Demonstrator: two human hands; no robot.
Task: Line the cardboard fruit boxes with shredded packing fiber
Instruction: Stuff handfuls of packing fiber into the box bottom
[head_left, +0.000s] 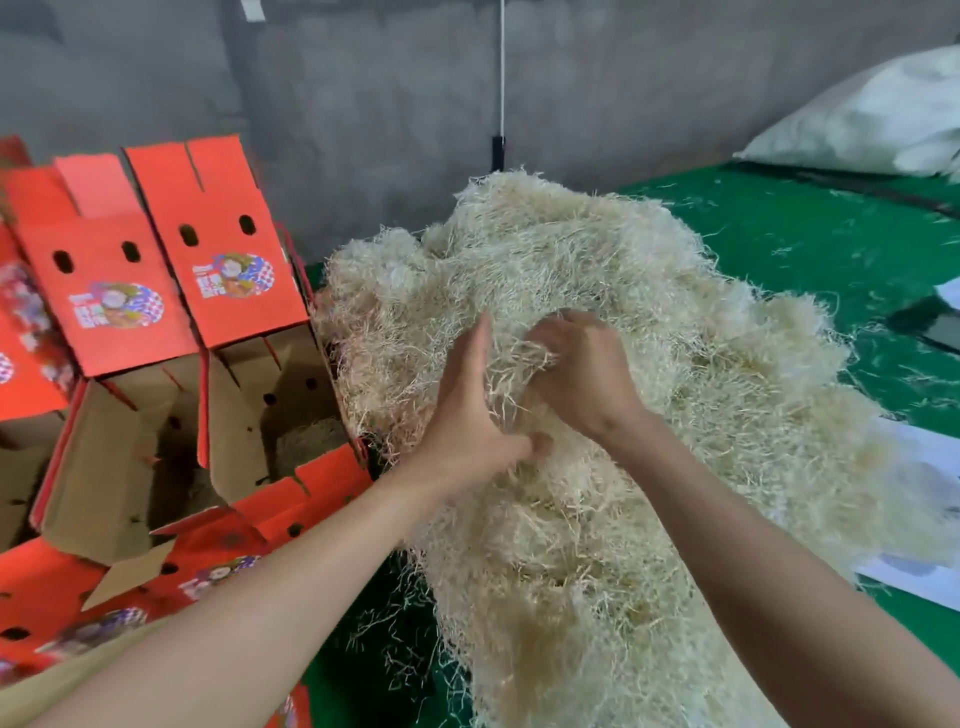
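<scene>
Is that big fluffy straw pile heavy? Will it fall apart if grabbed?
Probably light and floppy: the fiber pile is thin loose strands. It likely lifts in tangled clumps, as the left hand and right hand grip, shedding bits like those on the green floor.

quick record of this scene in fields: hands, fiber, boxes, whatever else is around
left hand: dug into the fiber pile, thumb and fingers round a clump
right hand: fingers curled on a tuft, close beside the left hand
fiber pile: large pale heap on the green surface, right of the boxes
nearest open box: red, lid flap up, some fiber on its floor
next open box: red, lid flap up, inside too dark to tell
background: white sack at far right
</scene>
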